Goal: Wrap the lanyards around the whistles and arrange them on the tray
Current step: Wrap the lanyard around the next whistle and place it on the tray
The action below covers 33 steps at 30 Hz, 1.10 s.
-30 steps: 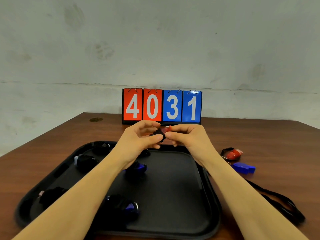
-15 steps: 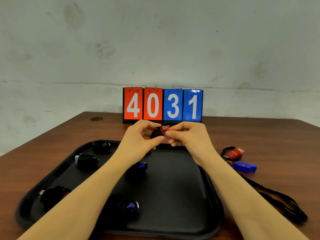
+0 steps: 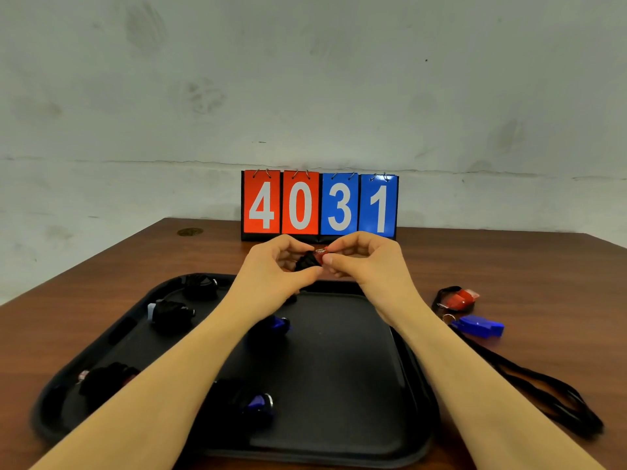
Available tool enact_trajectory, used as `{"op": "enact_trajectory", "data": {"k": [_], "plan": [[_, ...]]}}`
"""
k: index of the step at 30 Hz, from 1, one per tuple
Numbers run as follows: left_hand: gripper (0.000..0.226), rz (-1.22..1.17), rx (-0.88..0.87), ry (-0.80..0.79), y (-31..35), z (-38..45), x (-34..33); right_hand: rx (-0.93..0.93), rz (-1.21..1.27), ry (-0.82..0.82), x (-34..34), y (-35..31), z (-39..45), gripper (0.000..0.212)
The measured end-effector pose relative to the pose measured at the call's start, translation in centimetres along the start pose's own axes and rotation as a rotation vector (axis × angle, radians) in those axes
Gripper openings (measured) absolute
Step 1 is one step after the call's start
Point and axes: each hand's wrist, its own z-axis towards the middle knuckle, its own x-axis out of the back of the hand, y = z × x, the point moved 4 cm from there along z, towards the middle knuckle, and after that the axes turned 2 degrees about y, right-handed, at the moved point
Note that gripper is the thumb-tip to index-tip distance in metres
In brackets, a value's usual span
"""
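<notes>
The brown table point(image 3: 101, 286) is seen running back to the wall, its far edge taken up by a scoreboard point(image 3: 319, 205) reading 4031. A black tray point(image 3: 339, 418) is set near the front edge, reaching almost to the left edge; its right half lies bare, while five wrapped whistles are kept along its left and middle, among them a blue one point(image 3: 259, 403) near the front rim. On the open table right of the tray, a red whistle point(image 3: 459, 298) and a blue whistle point(image 3: 480, 325) are laid with long axes pointing right, a black lanyard point(image 3: 543, 391) trailing toward the front right corner. Above the tray's far rim, a small red whistle point(image 3: 319, 257) bound in black cord is pinched between the curled fingers of the left hand point(image 3: 274, 269) and right hand point(image 3: 369, 262). Compared with a second ago, the hands are held slightly farther back. Its axis cannot be told.
</notes>
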Motion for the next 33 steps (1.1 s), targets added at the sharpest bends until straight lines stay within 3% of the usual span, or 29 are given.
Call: {"op": "enact_trajectory", "data": {"k": [7, 13, 26, 33], "plan": [[0.025, -0.023, 0.009, -0.022, -0.1, 0.0, 0.3, 0.031, -0.061, -0.034, -0.1, 0.0, 0.1, 0.016], [0.024, 0.005, 0.011, -0.059, -0.1, 0.1, 0.1, 0.332, -0.42, -0.03, -0.4, -0.6, -0.2, 0.012], [0.026, 0.004, 0.005, -0.177, -0.7, 0.1, -0.7, 0.483, -0.569, -0.116, -1.1, -0.6, -0.4, 0.01], [0.013, -0.101, 0.052, -0.101, -0.4, 0.3, -0.7, 0.501, -0.54, -0.118, -1.5, -0.8, -0.5, 0.009]]}}
